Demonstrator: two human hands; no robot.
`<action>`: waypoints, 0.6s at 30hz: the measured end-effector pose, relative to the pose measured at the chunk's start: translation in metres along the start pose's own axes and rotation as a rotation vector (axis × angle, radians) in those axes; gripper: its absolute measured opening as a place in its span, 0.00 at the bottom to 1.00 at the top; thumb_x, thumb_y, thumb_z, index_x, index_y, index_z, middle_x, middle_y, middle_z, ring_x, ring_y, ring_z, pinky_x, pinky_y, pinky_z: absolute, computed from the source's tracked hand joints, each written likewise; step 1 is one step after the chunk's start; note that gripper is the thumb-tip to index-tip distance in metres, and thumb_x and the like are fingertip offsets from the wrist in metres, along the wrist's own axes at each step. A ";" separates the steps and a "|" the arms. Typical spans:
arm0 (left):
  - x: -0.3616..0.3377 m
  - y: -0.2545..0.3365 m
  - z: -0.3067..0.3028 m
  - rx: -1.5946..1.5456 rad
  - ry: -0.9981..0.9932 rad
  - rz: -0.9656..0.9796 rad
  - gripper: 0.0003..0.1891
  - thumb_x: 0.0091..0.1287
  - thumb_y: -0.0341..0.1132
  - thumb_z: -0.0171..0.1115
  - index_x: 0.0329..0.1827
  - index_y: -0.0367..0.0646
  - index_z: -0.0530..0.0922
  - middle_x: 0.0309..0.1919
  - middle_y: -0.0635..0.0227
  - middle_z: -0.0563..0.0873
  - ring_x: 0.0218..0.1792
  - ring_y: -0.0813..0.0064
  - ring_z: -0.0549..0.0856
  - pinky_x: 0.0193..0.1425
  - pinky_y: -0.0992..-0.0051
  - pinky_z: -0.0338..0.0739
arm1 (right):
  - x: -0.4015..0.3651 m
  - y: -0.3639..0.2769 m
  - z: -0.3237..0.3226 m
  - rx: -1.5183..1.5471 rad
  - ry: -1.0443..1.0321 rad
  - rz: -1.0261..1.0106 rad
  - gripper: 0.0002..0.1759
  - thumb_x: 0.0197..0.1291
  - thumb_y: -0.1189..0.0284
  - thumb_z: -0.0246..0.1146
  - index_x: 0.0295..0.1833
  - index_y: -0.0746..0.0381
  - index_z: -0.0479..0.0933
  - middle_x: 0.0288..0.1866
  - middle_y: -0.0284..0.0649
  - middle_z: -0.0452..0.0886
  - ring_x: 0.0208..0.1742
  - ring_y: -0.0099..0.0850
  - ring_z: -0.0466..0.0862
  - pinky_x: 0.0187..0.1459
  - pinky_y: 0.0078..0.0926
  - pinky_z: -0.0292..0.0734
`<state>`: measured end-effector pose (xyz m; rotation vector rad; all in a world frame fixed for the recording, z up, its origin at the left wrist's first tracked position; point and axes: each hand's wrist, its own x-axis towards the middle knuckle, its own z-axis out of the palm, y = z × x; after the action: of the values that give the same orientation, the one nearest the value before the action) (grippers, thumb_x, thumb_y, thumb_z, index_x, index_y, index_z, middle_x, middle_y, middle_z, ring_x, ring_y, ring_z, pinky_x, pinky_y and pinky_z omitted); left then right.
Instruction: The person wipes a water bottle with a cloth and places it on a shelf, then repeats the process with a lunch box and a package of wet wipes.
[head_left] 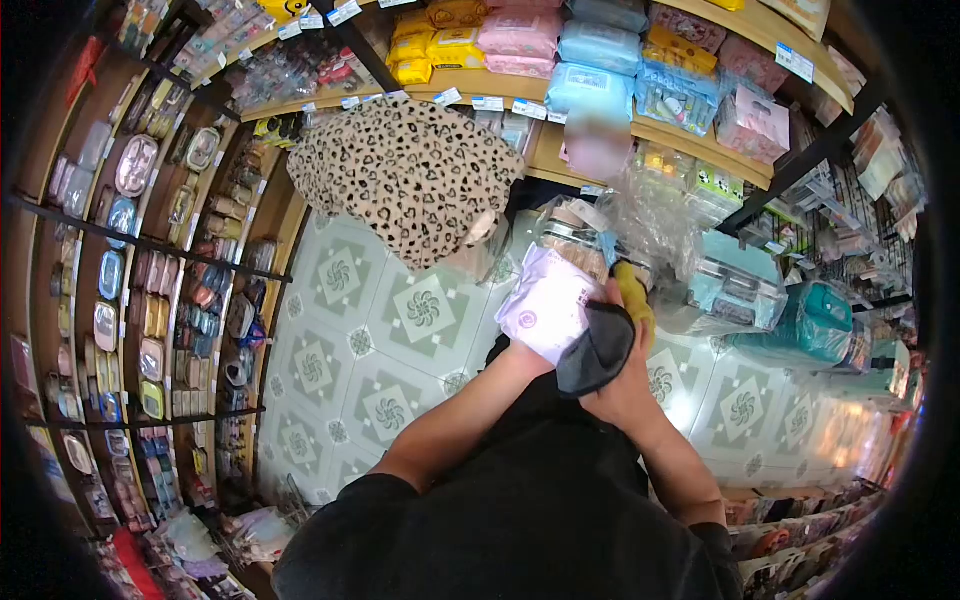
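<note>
A white package with purple print rests in my left hand, whose fingers are mostly hidden beneath it. My right hand is closed around a dark grey cloth, which overlaps the package's lower right edge. A fuzzy yellow item lies against the fingers of my right hand. Just beyond the package are clear plastic wrapping and a brown wrapped item, partly covered.
Leopard-print fabric spreads at the upper left of centre; whether someone wears it is unclear. Shelves of wipes packs stand ahead, shelves of small cases at left. Teal packaged goods are at right, above patterned floor tiles.
</note>
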<state>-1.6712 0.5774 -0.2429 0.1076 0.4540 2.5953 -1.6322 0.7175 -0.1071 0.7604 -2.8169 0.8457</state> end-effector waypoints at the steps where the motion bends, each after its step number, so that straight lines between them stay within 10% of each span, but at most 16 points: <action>1: 0.000 -0.002 -0.008 0.005 0.065 0.039 0.21 0.66 0.48 0.35 0.54 0.44 0.65 0.49 0.57 0.72 0.51 0.65 0.72 0.52 0.68 0.68 | 0.004 0.002 0.008 0.000 -0.028 -0.060 0.36 0.37 0.64 0.62 0.56 0.64 0.63 0.64 0.53 0.54 0.63 0.50 0.56 0.60 0.51 0.47; 10: -0.020 -0.002 -0.071 0.051 0.688 0.381 0.24 0.66 0.50 0.36 0.57 0.43 0.63 0.52 0.59 0.71 0.50 0.65 0.72 0.56 0.68 0.66 | 0.037 -0.027 0.038 0.238 -0.186 -0.260 0.31 0.34 0.63 0.61 0.51 0.59 0.69 0.62 0.45 0.60 0.63 0.47 0.58 0.62 0.48 0.43; 11: -0.028 0.022 -0.076 -0.317 0.247 0.106 0.26 0.64 0.51 0.39 0.59 0.42 0.61 0.56 0.60 0.68 0.55 0.64 0.70 0.59 0.69 0.63 | 0.034 -0.027 0.038 0.239 -0.194 -0.256 0.31 0.34 0.63 0.61 0.51 0.59 0.69 0.62 0.45 0.60 0.63 0.47 0.58 0.62 0.48 0.43; 13: -0.033 0.075 0.025 -0.225 0.054 0.066 0.25 0.65 0.49 0.36 0.59 0.42 0.62 0.55 0.59 0.69 0.53 0.63 0.71 0.57 0.68 0.66 | 0.031 -0.027 0.037 0.294 -0.301 -0.164 0.30 0.35 0.63 0.61 0.50 0.56 0.71 0.63 0.43 0.59 0.63 0.45 0.58 0.62 0.51 0.43; 14: -0.037 0.084 0.022 -0.195 0.331 -0.026 0.23 0.65 0.48 0.36 0.56 0.42 0.64 0.51 0.59 0.72 0.49 0.63 0.74 0.53 0.68 0.70 | 0.029 -0.021 0.044 0.216 -0.344 -0.186 0.31 0.35 0.63 0.62 0.52 0.55 0.70 0.65 0.44 0.56 0.64 0.45 0.57 0.61 0.54 0.43; 18: -0.039 0.099 -0.005 -0.184 0.243 0.036 0.16 0.65 0.41 0.41 0.49 0.42 0.68 0.42 0.62 0.76 0.42 0.67 0.77 0.47 0.70 0.73 | 0.071 -0.030 0.052 0.288 -0.255 -0.100 0.31 0.35 0.65 0.62 0.53 0.55 0.69 0.66 0.44 0.52 0.64 0.45 0.56 0.61 0.53 0.46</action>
<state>-1.6837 0.4758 -0.2135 -0.2666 0.2973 2.6829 -1.6773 0.6368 -0.1190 1.1116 -2.8721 1.2346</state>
